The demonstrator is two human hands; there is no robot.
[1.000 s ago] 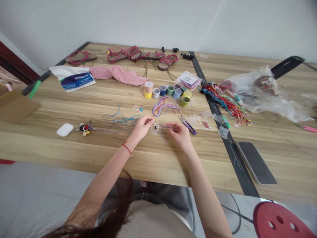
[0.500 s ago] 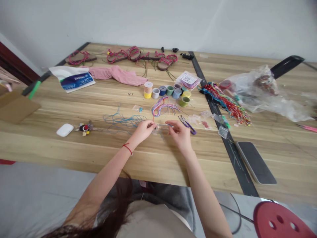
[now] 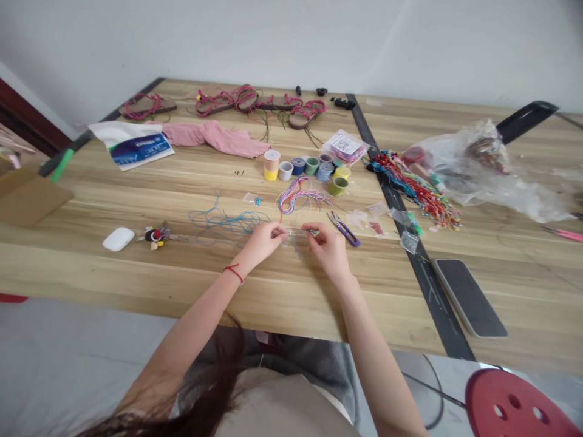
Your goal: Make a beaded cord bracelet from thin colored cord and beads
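Note:
My left hand (image 3: pixel 266 240) is closed in a pinch over the table, with a red cord end (image 3: pixel 281 217) leading from its fingertips up to a bundle of pink, white, blue and purple cords (image 3: pixel 291 197). Facing it, my right hand (image 3: pixel 327 246) pinches a thin thread that spans the short gap between the hands. A tiny clear plastic bag (image 3: pixel 288 238) shows at the left fingertips, partly covered. Loose blue cords (image 3: pixel 223 221) spread out left of my left hand. Purple-handled thread snips (image 3: pixel 345 229) lie just beyond my right hand.
Thread spools (image 3: pixel 312 165) stand behind the cord bundle. Small bags of beads (image 3: pixel 376 227) and a phone (image 3: pixel 469 297) lie to the right, near a pile of colourful cords (image 3: pixel 414 188). A white case (image 3: pixel 118 238) sits left; sandals (image 3: pixel 214 103) line the back.
Both hands stay almost in place, still pinching. The right fingers have shifted very slightly, and the whole view has moved a little.

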